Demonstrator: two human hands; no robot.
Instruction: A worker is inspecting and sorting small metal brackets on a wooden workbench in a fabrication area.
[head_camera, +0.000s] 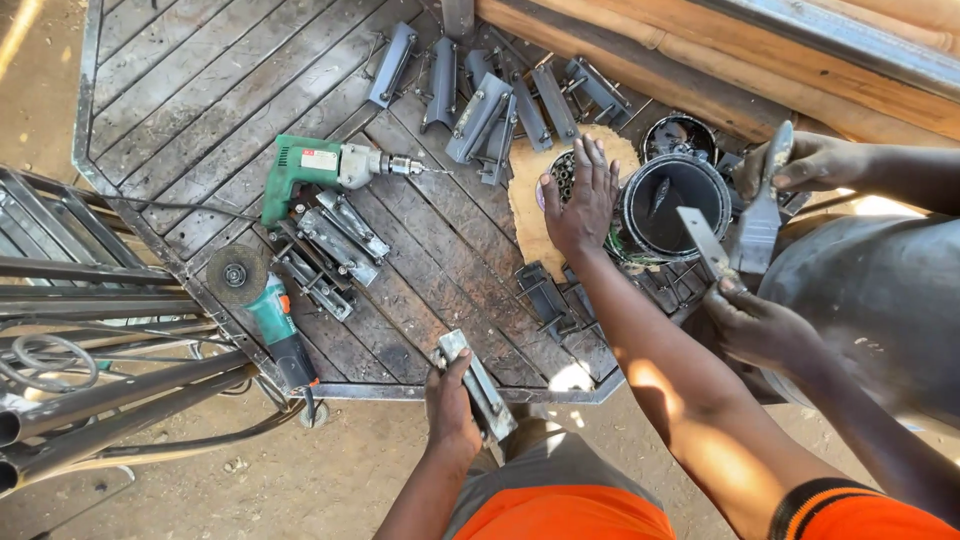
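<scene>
Bracket (480, 385) clamped in left hand (452, 405) fingers; right hand (580, 200) fingers apart, flat by paint can (675, 205).

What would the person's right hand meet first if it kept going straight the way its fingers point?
The right hand lies on a brown board, fingers pointing away. Straight ahead, it would probably first meet the grey metal brackets at the board's far edge, though depth is uncertain.

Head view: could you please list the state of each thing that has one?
Left hand: closed around a grey metal bracket.
Right hand: open, fingers spread, reaching over the cardboard piece.
Paint can: lid off, dark inside.
Green drill: lying on its side.
Angle grinder: lying flat, disc up.
</scene>
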